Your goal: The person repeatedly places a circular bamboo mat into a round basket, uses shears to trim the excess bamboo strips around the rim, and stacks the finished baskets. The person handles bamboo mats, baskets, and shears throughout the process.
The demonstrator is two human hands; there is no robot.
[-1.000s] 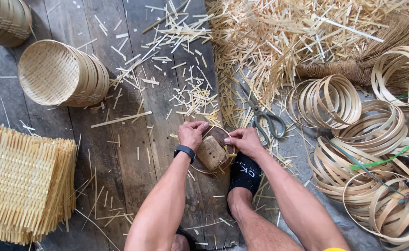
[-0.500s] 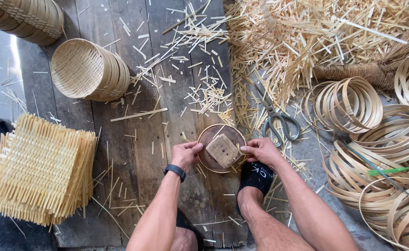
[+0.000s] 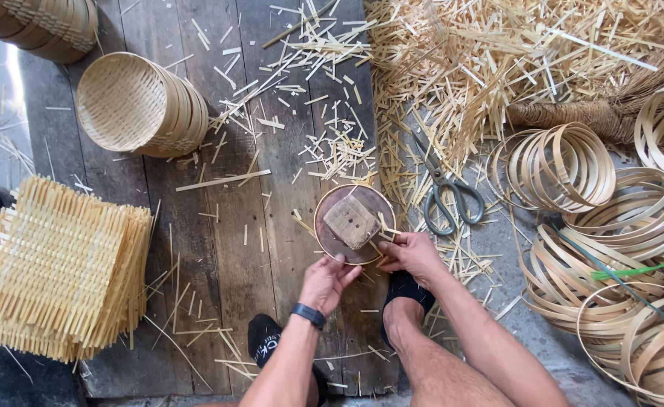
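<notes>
Now both my hands, left (image 3: 326,280) and right (image 3: 409,255), pinch near rim of round disc (image 3: 354,223) on planks, centre. Advice: keep grip even, disc flat; scissors (image 3: 448,196) just right.

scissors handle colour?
Grey-green handles on the scissors, lying among bamboo offcuts beside the right hand; head view.

Left hand (image 3: 326,280) and right hand (image 3: 407,255) curled, fingers forward, side by side.

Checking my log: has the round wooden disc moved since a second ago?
Yes. The round wooden disc now lies flat on the plank floor, nearer the scissors; earlier it was held tilted.
</notes>
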